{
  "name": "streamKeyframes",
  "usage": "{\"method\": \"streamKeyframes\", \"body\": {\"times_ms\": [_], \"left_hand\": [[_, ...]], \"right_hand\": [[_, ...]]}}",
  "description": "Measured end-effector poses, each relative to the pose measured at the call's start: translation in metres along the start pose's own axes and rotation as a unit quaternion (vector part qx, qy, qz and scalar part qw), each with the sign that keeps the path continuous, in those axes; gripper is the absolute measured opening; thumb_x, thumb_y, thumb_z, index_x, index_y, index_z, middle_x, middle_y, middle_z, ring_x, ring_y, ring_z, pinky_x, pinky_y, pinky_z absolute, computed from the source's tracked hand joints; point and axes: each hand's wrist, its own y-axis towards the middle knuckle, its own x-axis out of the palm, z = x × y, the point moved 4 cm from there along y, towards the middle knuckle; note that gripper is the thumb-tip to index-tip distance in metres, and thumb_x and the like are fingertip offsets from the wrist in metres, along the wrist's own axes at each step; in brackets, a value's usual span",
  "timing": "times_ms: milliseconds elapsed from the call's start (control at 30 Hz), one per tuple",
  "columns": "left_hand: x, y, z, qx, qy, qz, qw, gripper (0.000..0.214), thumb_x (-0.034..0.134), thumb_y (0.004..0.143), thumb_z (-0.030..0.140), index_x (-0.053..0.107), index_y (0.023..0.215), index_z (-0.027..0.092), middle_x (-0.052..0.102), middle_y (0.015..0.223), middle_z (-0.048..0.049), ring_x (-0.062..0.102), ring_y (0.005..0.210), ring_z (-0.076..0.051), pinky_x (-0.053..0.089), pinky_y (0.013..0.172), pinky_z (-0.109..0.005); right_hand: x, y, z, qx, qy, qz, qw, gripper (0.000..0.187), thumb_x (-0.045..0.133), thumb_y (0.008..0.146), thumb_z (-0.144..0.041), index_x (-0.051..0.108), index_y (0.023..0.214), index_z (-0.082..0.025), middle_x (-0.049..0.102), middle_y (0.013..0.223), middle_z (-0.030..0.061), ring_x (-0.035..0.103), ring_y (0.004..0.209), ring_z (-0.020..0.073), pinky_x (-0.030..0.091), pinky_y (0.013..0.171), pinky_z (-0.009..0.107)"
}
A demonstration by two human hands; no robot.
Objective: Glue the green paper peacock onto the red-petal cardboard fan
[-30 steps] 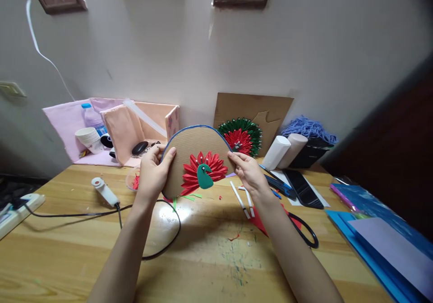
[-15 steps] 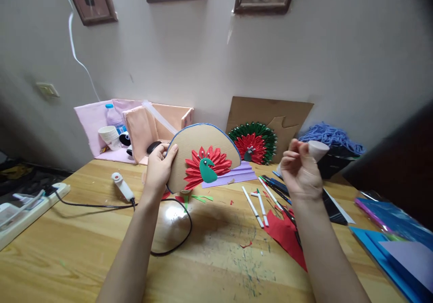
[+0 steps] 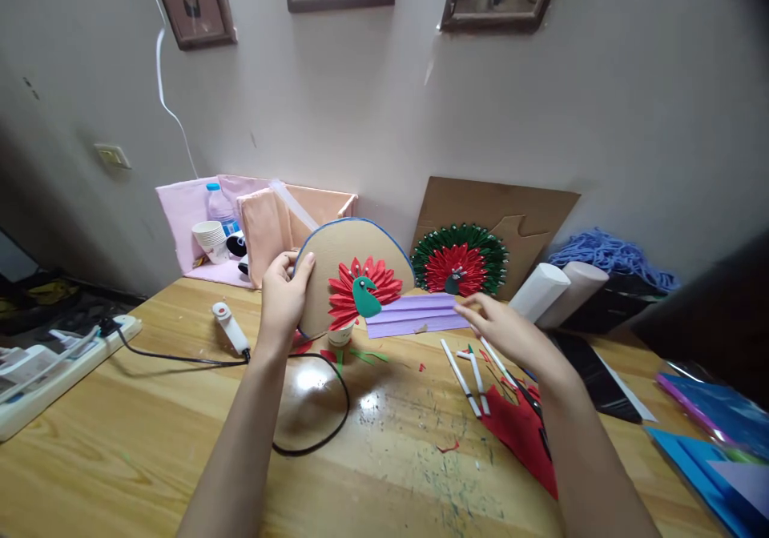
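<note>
Holding up the peacock board [image 3: 336, 248] above the table [image 3: 366, 482] seems my step, my left hand [image 3: 284, 298] clamped on its edge. My right hand [image 3: 508, 331] hangs near the purple paper [image 3: 405, 318]; whether it pinches, I can't tell. Next calls for a steady left grip.

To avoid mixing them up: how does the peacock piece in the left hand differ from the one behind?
The held piece shows bare cardboard above its red petals; the rear piece has dark green petals around its red ones.
The held piece is in the left hand; the rear piece stands before a cardboard sheet.
The held piece's bird is brighter green than the rear piece's.
Both fan red petals around a green bird.
</note>
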Motion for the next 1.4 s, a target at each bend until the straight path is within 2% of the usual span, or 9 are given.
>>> {"method": "streamKeyframes", "body": {"times_ms": [100, 300, 400, 533, 667, 767, 1000, 1133, 1400], "left_hand": [[0.010, -0.007, 0.004, 0.016, 0.015, -0.056, 0.998, 0.026, 0.066, 0.073, 0.041, 0.063, 0.077, 0.015, 0.064, 0.075, -0.0010, 0.057, 0.070, -0.013, 0.043, 0.063, -0.021], [0.026, -0.015, 0.000, -0.044, -0.015, -0.122, 0.991, 0.035, 0.067, 0.071, 0.046, 0.067, 0.086, 0.014, 0.069, 0.086, -0.0052, 0.061, 0.079, -0.017, 0.046, 0.068, -0.023], [0.027, -0.013, -0.002, -0.113, -0.130, -0.102, 0.980, 0.045, 0.060, 0.073, 0.055, 0.065, 0.089, 0.013, 0.070, 0.087, -0.0079, 0.064, 0.084, -0.021, 0.049, 0.071, -0.028], [0.045, -0.024, -0.003, -0.188, -0.299, -0.138, 0.925, 0.054, 0.056, 0.072, 0.062, 0.059, 0.095, 0.012, 0.068, 0.095, -0.0121, 0.065, 0.091, -0.024, 0.052, 0.079, -0.035], [0.072, -0.052, -0.001, -0.190, -0.245, -0.170, 0.935, 0.057, 0.082, 0.056, 0.030, 0.054, 0.103, 0.014, 0.067, 0.103, -0.0120, 0.065, 0.095, -0.024, 0.051, 0.084, -0.035], [0.084, -0.065, 0.002, -0.135, -0.214, -0.158, 0.955, 0.046, 0.080, 0.061, 0.026, 0.056, 0.097, 0.012, 0.068, 0.100, -0.0129, 0.064, 0.095, -0.023, 0.048, 0.087, -0.034], [0.072, -0.063, 0.003, -0.110, -0.196, -0.116, 0.967, 0.035, 0.075, 0.066, 0.028, 0.062, 0.093, 0.009, 0.070, 0.092, -0.0129, 0.066, 0.089, -0.023, 0.050, 0.084, -0.037], [0.068, -0.061, 0.004, -0.120, -0.182, -0.113, 0.969, 0.036, 0.076, 0.065, 0.028, 0.064, 0.093, 0.008, 0.071, 0.085, -0.0119, 0.066, 0.085, -0.023, 0.050, 0.083, -0.038], [0.069, -0.061, 0.001, -0.138, -0.191, -0.119, 0.965, 0.031, 0.078, 0.062, 0.027, 0.067, 0.083, 0.008, 0.072, 0.081, -0.0105, 0.066, 0.075, -0.019, 0.053, 0.076, -0.032]], "right_hand": [[0.018, 0.007, -0.014, -0.010, 0.133, 0.022, 0.991, 0.048, 0.050, 0.077, -0.063, 0.065, 0.092, -0.019, 0.062, 0.070, 0.0017, 0.050, 0.051, 0.0124, 0.039, 0.049, 0.025], [0.047, 0.002, -0.028, -0.026, 0.259, -0.108, 0.960, 0.031, 0.068, 0.071, -0.047, 0.062, 0.069, -0.017, 0.053, 0.056, -0.0042, 0.043, 0.048, 0.0072, 0.035, 0.046, 0.019], [0.040, 0.001, -0.028, -0.018, 0.314, -0.029, 0.949, 0.029, 0.072, 0.068, -0.045, 0.064, 0.070, -0.017, 0.060, 0.060, -0.0028, 0.047, 0.049, 0.0076, 0.037, 0.044, 0.018], [0.030, -0.002, -0.034, -0.013, 0.394, 0.097, 0.914, 0.034, 0.076, 0.062, -0.046, 0.068, 0.080, -0.019, 0.069, 0.072, 0.0006, 0.059, 0.057, 0.0125, 0.046, 0.050, 0.022], [0.034, -0.008, -0.044, -0.035, 0.429, 0.131, 0.893, 0.033, 0.076, 0.063, -0.044, 0.069, 0.083, -0.019, 0.072, 0.077, 0.0019, 0.064, 0.064, 0.0161, 0.052, 0.059, 0.027], [0.043, -0.011, -0.048, -0.048, 0.419, 0.125, 0.898, 0.030, 0.073, 0.068, -0.042, 0.070, 0.086, -0.018, 0.073, 0.080, 0.0019, 0.065, 0.066, 0.0160, 0.054, 0.063, 0.028], [0.055, -0.015, -0.047, -0.038, 0.414, 0.129, 0.900, 0.031, 0.074, 0.067, -0.043, 0.069, 0.084, -0.017, 0.072, 0.076, 0.0021, 0.062, 0.060, 0.0145, 0.049, 0.048, 0.023], [0.057, -0.016, -0.048, -0.034, 0.412, 0.135, 0.900, 0.027, 0.074, 0.066, -0.042, 0.068, 0.075, -0.017, 0.071, 0.072, 0.0015, 0.059, 0.056, 0.0128, 0.049, 0.047, 0.022], [0.058, -0.016, -0.050, -0.044, 0.414, 0.134, 0.899, 0.026, 0.074, 0.066, -0.040, 0.068, 0.077, -0.017, 0.071, 0.072, 0.0013, 0.063, 0.063, 0.0153, 0.052, 0.057, 0.026]]}}
